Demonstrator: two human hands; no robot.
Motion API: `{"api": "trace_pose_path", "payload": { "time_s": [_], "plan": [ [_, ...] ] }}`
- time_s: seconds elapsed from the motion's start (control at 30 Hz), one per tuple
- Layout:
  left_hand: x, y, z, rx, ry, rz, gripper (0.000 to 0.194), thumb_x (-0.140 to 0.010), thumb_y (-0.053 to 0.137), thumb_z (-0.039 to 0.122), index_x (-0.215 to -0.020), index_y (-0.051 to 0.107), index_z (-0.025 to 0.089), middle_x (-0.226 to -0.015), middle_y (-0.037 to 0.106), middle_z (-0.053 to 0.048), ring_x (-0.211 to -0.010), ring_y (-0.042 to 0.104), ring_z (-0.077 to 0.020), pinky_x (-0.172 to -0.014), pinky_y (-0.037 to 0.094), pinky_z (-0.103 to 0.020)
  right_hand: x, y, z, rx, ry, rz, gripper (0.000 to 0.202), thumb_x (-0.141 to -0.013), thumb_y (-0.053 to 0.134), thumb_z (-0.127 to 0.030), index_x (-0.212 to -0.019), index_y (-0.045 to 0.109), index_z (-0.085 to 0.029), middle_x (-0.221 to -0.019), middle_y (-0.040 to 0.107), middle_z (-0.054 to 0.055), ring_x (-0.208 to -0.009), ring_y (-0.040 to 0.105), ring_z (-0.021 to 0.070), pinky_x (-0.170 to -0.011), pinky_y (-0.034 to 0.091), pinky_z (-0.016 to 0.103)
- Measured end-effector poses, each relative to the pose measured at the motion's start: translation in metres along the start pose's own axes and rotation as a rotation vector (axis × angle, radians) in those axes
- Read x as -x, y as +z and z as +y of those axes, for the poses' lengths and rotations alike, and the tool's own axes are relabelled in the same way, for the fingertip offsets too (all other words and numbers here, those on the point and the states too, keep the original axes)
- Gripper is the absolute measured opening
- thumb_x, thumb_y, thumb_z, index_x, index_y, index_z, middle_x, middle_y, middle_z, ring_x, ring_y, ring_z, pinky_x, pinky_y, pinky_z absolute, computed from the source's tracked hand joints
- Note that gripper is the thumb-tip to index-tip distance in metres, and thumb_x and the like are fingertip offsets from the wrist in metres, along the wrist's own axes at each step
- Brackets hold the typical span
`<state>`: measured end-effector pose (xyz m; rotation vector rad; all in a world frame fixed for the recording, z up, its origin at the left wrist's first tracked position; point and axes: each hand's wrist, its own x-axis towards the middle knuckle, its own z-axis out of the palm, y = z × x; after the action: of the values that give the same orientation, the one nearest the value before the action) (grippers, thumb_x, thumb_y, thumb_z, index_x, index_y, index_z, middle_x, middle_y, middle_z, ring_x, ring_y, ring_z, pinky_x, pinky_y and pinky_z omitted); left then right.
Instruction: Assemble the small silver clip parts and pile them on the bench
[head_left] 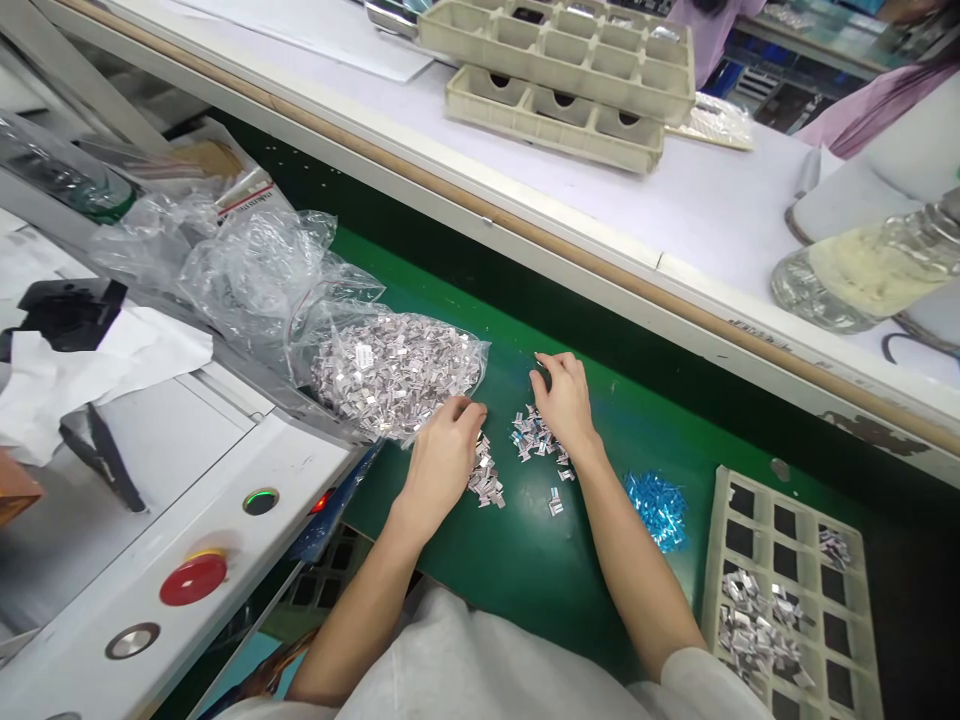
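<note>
On the green mat (pixel 525 560), my left hand (pixel 448 450) is beside the clear bag of small metal parts (pixel 397 370), its fingers pressed together over a small pile of silver parts (pixel 486 478). What it pinches is hidden. My right hand (pixel 564 398) is curled above a second pile, of parts with blue bits (pixel 531 436), thumb and forefinger close around something small and dark that I cannot make out. One loose part (pixel 555 502) lies below that pile. Blue slivers (pixel 658 510) form a heap right of my right forearm.
A compartment tray (pixel 862 600) with metal parts stands at the lower right. Stacked trays (pixel 555 60) and a bottle (pixel 862 270) are on the white shelf. At left are crumpled plastic bags (pixel 247 260) and a machine panel with a red button (pixel 193 579). People in pink sit beyond.
</note>
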<state>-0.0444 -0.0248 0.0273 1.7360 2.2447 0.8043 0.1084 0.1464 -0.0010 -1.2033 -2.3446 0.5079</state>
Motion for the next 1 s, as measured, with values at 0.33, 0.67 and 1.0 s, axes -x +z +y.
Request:
{"api": "trace_pose_path", "payload": {
  "time_s": [0.33,0.67,1.0],
  "plan": [
    [0.003,0.009,0.005,0.71,-0.117,0.047,0.013,-0.102,0.066,0.028,-0.103,0.079,0.024,-0.104,0.081,-0.005,-0.09,0.079,-0.0219,-0.083,0.066,-0.036,-0.002,0.006,0.0,-0.059,0.028,0.032,0.021,-0.099,0.058,-0.026,-0.112,0.075,-0.024,-0.113,0.066,0.013,-0.111,0.06,0.0338,-0.101,0.051,0.05],
    [-0.002,0.022,0.002,0.852,-0.206,0.067,0.009,-0.095,0.073,0.027,-0.103,0.069,0.024,-0.105,0.074,-0.004,-0.099,0.08,-0.0221,-0.089,0.067,-0.035,0.015,-0.035,-0.032,-0.448,-0.075,-0.177,0.01,-0.099,0.06,-0.025,-0.096,0.07,-0.024,-0.099,0.073,0.003,-0.092,0.067,0.0216,-0.084,0.05,0.035],
    [-0.001,0.023,0.003,0.844,-0.255,0.063,0.021,-0.095,0.071,0.025,-0.108,0.055,0.024,-0.109,0.071,-0.002,-0.1,0.081,-0.0201,-0.086,0.066,-0.03,0.022,-0.043,-0.05,-0.494,-0.099,-0.401,0.014,-0.1,0.059,-0.024,-0.094,0.072,-0.024,-0.092,0.074,0.001,-0.084,0.067,0.0186,-0.079,0.049,0.031]
  ]
}}
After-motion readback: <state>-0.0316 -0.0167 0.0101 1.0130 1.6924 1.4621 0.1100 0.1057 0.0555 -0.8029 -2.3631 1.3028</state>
